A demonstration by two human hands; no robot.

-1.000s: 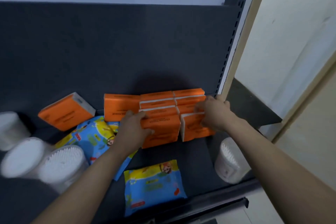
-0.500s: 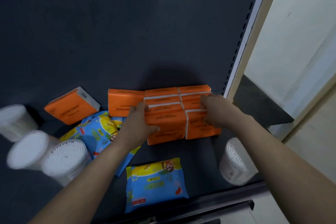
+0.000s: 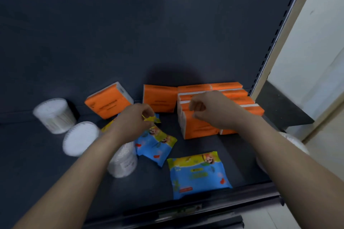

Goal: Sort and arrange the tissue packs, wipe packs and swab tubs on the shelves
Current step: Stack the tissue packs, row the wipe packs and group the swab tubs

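Orange tissue packs (image 3: 201, 126) stand stacked in two rows at the shelf's right end. One more pack (image 3: 160, 98) stands to their left, and another (image 3: 108, 102) leans further left. My left hand (image 3: 135, 119) pinches the yellow edge of a blue wipe pack (image 3: 154, 147) and lifts its corner. My right hand (image 3: 210, 109) hovers over the tissue stack with fingers loosely curled, holding nothing. A second wipe pack (image 3: 199, 173) lies flat near the front edge. White swab tubs (image 3: 54, 115) (image 3: 80, 137) (image 3: 122, 161) stand at the left.
Another swab tub (image 3: 296, 145) sits at the right, mostly behind my right forearm. The dark shelf (image 3: 37, 173) has a raised front lip, and a slotted upright (image 3: 268, 57) bounds it on the right. A lower dark ledge (image 3: 283, 109) juts out beyond.
Both hands have left the tissue stack. My left hand moved left and down and took hold of a wipe pack's edge. My right hand lifted off the packs. The view shifted right.
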